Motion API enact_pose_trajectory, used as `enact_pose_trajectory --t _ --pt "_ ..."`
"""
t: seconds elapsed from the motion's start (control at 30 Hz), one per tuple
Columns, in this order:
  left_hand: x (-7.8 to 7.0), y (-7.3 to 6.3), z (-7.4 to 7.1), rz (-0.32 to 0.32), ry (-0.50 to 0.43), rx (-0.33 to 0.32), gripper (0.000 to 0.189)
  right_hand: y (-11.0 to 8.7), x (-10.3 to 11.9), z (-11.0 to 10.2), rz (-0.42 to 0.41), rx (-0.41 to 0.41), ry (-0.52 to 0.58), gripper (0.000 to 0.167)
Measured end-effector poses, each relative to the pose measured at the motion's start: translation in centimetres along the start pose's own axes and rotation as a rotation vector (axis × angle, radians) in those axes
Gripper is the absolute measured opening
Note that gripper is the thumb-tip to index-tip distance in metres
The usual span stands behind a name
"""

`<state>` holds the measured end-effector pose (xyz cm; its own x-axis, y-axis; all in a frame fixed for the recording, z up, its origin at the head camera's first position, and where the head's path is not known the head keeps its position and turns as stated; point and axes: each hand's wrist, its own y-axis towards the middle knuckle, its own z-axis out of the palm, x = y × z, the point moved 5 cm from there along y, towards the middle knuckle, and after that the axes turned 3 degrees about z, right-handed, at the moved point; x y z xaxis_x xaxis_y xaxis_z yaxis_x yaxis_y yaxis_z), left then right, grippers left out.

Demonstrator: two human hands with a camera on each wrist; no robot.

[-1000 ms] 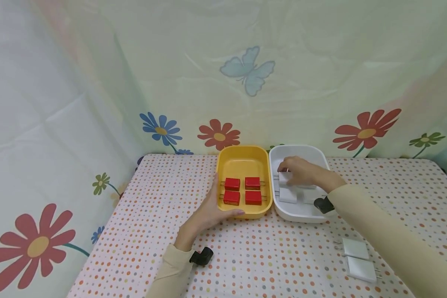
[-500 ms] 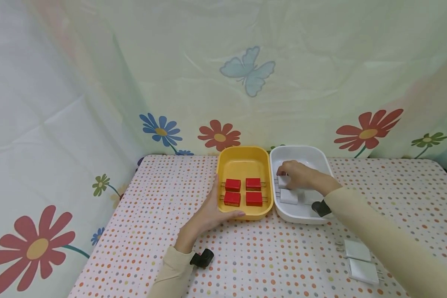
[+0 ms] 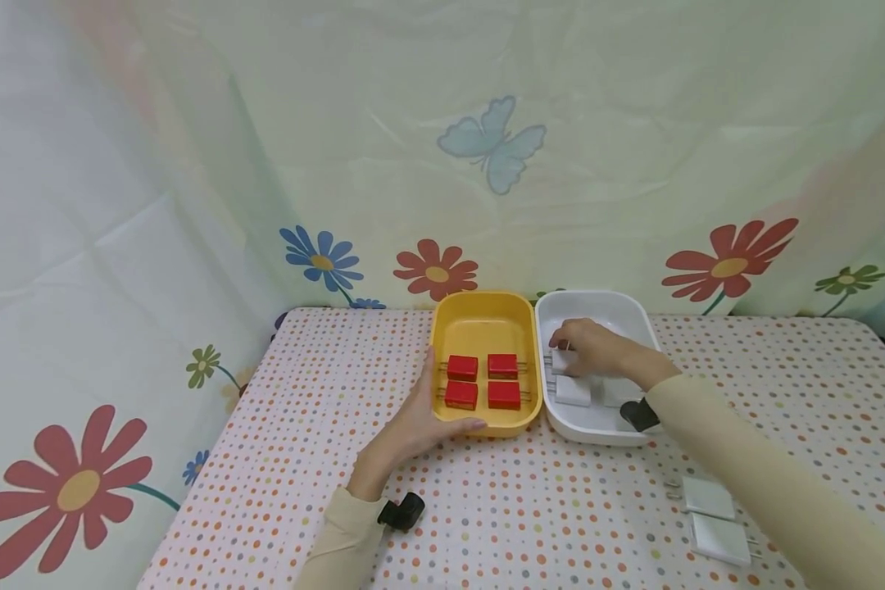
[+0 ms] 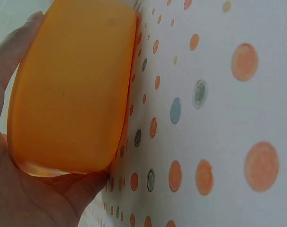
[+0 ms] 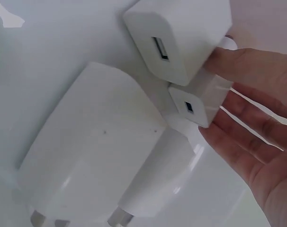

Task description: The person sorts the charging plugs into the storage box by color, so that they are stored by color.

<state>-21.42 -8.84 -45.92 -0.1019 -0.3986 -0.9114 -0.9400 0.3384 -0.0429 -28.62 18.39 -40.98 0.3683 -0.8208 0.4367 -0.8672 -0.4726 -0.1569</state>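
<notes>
In the head view my left hand grips the near left corner of a yellow tray, thumb along the front and fingers up the left side. Inside lie several red charger plugs, prongs pointing outward. My right hand is inside the white tray, holding a white charger plug at its left side. Another white plug lies just in front of it. The right wrist view shows the thumb against a white plug with a USB port; a second plug touches the fingers.
Two white charger plugs lie side by side on the dotted tablecloth, near the right forearm. The trays stand edge to edge at the back of the table, before a flowered curtain. More plugs in the white tray are partly hidden by the right hand.
My right hand has come slightly down and nearer with the white charger plug, which now sits lower in the white tray. My left hand stays on the yellow tray.
</notes>
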Motion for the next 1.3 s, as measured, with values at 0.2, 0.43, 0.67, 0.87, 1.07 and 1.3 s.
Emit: enact_pose_trajectory --t 0.2,0.43,0.67,0.87,1.07,1.3 --pt "-0.1 0.0 -0.1 -0.004 0.025 -0.006 0.135 -1.0 1.1 -1.5 -0.023 -0.028 -0.014 0.041" --pt "0.0 -0.2 -0.1 -0.002 0.028 -0.005 0.134 -4.5 3.0 -3.5 -0.104 -0.12 -0.027 0.039" --pt "0.3 -0.1 0.0 0.017 -0.012 -0.002 0.134 -9.8 4.0 -4.9 -0.103 -0.187 -0.078 0.042" --pt "0.3 -0.2 -0.2 0.004 0.03 -0.01 0.134 -14.2 3.7 -4.2 -0.117 -0.225 -0.118 0.047" --pt "-0.1 -0.2 -0.2 0.025 0.043 -0.013 0.134 -18.2 2.2 -1.6 -0.189 -0.376 -0.144 0.05" --pt "-0.4 0.0 0.0 0.024 0.012 -0.006 0.134 -20.2 -1.6 1.7 -0.021 -0.235 -0.063 0.044"
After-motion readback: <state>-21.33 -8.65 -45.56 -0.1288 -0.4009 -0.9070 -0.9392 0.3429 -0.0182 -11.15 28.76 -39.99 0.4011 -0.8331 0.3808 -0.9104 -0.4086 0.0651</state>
